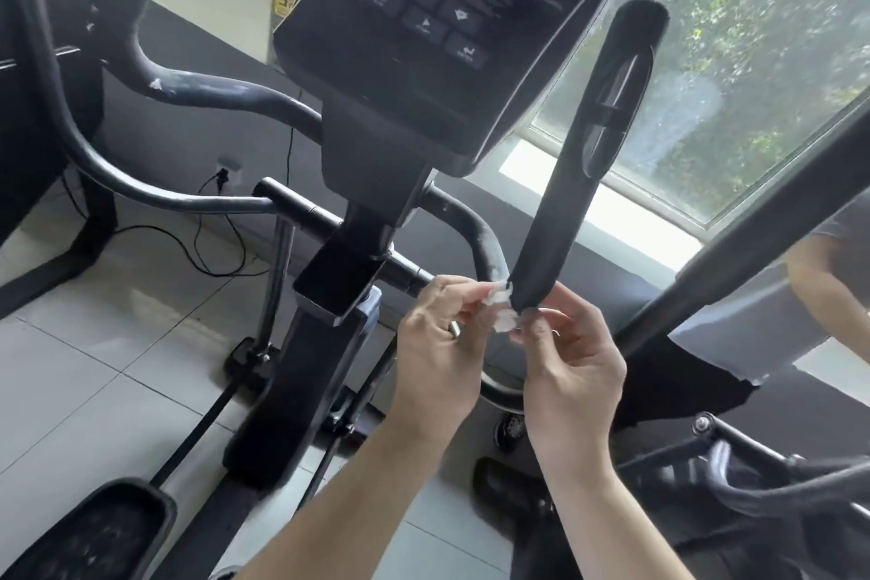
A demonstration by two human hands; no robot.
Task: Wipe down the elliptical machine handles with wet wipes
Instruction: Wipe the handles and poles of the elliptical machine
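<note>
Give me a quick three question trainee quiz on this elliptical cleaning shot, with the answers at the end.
1. True or false: the left hand and the right hand both pinch the small crumpled white wipe.
2. The wipe is nearest to: A) the lower end of the long black padded handle; B) the console buttons; C) the foot pedal.
3. What thin black thing runs from the wall socket across the pale floor tiles?
Key: 1 true; 2 A; 3 a cable.
</note>
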